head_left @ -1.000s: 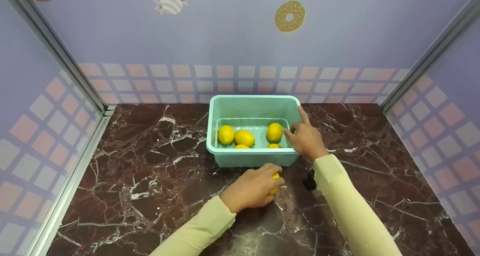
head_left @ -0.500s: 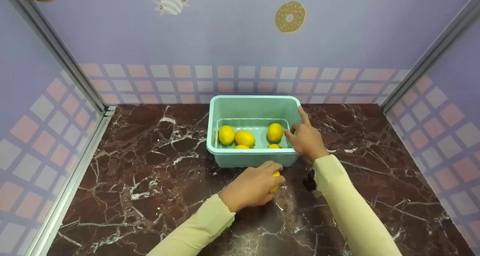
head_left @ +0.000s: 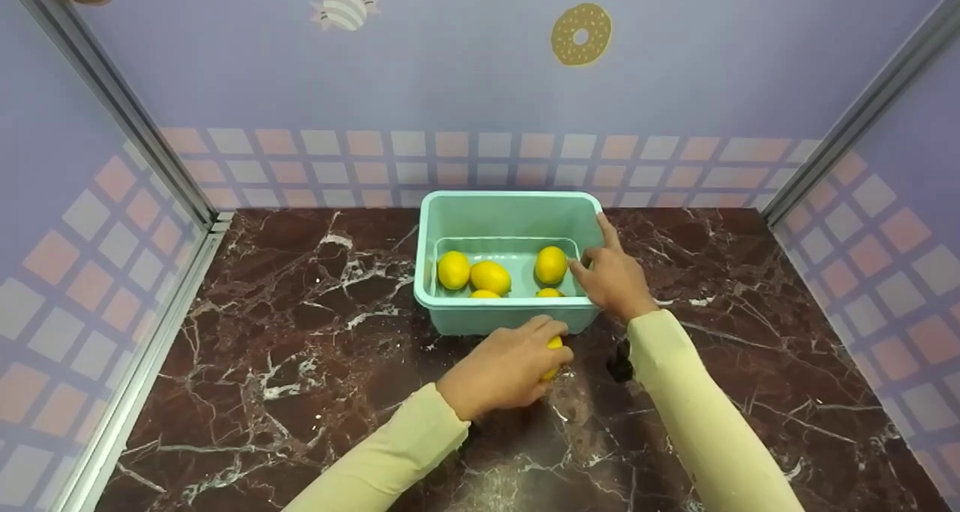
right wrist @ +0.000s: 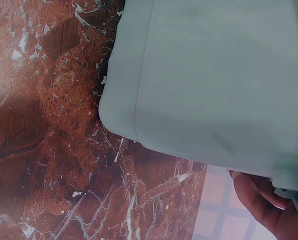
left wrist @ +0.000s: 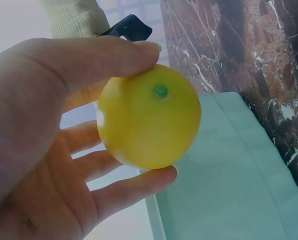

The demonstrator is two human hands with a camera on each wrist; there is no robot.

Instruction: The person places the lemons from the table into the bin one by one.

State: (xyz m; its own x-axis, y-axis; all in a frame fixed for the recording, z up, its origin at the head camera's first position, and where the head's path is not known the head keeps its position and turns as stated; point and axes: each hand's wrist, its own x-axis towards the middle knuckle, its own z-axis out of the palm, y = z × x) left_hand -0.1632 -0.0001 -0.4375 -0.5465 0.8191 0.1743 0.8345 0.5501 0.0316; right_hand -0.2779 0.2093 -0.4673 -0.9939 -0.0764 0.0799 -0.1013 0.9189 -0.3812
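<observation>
My left hand grips a yellow lemon just in front of the mint-green plastic bin. In the left wrist view, thumb and fingers curl round this lemon, with its green stem end facing the camera. At the bin's right side, my right hand holds the rim. Its thumb reaches inside and its index finger lies along the edge; the right wrist view shows fingers under the rim. Several lemons lie inside the bin, two partly hidden by the front wall.
The bin stands at the back of a dark red marbled tabletop, against a lilac wall with printed checks. Side panels in metal frames enclose the table left and right. A small black object sits beneath the right wrist.
My left hand, with the lemon in it, has risen slightly in the head view, toward the bin's front wall. The right hand and the bin stay practically where they were.
</observation>
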